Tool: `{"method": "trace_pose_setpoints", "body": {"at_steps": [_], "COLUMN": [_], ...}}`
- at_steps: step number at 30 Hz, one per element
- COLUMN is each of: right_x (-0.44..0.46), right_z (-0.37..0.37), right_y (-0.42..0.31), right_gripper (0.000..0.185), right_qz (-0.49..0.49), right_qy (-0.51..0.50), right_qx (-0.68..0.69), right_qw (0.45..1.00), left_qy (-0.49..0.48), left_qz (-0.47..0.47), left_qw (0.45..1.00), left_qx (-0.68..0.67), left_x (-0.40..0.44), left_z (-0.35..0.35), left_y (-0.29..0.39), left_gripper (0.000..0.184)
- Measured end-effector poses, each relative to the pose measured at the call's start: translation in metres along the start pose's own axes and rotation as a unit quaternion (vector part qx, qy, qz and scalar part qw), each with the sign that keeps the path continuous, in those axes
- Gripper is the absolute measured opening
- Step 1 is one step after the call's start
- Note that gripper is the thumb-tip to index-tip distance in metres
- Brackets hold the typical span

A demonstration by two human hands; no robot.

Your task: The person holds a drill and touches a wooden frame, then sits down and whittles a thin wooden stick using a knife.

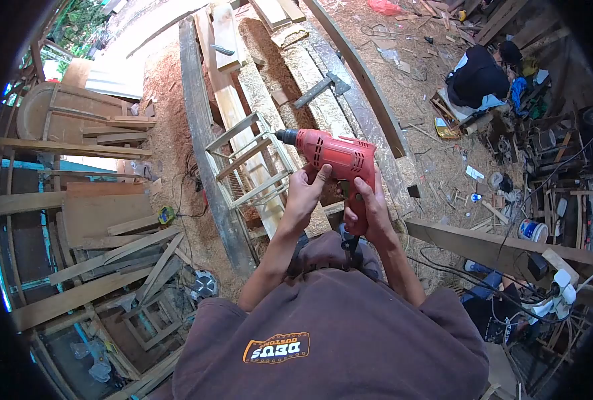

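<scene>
A red power drill (336,155) is held up in front of my body, its black chuck (285,136) pointing left. My right hand (370,210) is wrapped round the drill's handle. My left hand (304,193) grips the underside of the drill body near the front, thumb against the housing; its other fingers are partly hidden. Just beyond and left of the drill, a small slatted wooden frame (243,159) rests across the long planks of the workbench (210,153). No bit can be made out clearly in the chuck.
A metal square (324,89) lies on the bench planks, and a small tool (222,50) sits farther back. Wood pieces (130,260) are piled at left. Another person (480,77) crouches at upper right. Cables and a power strip (563,287) are at lower right; shavings cover the floor.
</scene>
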State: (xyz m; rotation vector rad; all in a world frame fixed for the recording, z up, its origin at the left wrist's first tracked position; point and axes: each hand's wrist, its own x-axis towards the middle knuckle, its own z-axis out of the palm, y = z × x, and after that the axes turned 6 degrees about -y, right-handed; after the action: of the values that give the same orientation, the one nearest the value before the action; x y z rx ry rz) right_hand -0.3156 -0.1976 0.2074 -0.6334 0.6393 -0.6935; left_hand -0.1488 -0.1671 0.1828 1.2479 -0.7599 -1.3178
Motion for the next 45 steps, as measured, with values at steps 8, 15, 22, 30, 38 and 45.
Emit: {"method": "trace_pose_setpoints", "body": {"at_steps": [8,15,22,30,38,45], "right_x": [0.003,0.004,0.004,0.009,0.011,0.011], "right_z": [-0.001,0.006,0.005,0.0,0.002,0.007], "right_y": [0.002,0.001,0.003,-0.001,-0.002,-0.005], "right_gripper": [0.046,0.05,0.053,0.055,0.056,0.058], "right_qz": [0.001,-0.018,-0.017,0.003,0.015,0.022], "right_qy": [0.003,0.002,0.0,0.005,0.001,-0.014], "right_qx": [-0.012,-0.028,-0.036,-0.069,-0.047,-0.021], "right_qw": [1.0,0.999,0.999,0.998,0.999,0.999], "left_qy": [0.001,0.0,-0.009,0.004,0.008,0.014], "left_qz": [-0.005,0.002,0.009,0.001,-0.014,-0.001], "left_qw": [1.0,1.0,1.0,0.999,1.0,1.0], "left_qx": [0.01,-0.001,-0.011,-0.05,-0.004,-0.017], "left_x": [0.0,-0.002,-0.002,0.0,-0.004,-0.001], "left_z": [-0.004,-0.003,-0.005,-0.005,-0.009,-0.009], "left_y": [-0.002,0.005,0.004,-0.001,0.0,0.003], "left_gripper": [0.046,0.046,0.043,0.041,0.048,0.051]}}
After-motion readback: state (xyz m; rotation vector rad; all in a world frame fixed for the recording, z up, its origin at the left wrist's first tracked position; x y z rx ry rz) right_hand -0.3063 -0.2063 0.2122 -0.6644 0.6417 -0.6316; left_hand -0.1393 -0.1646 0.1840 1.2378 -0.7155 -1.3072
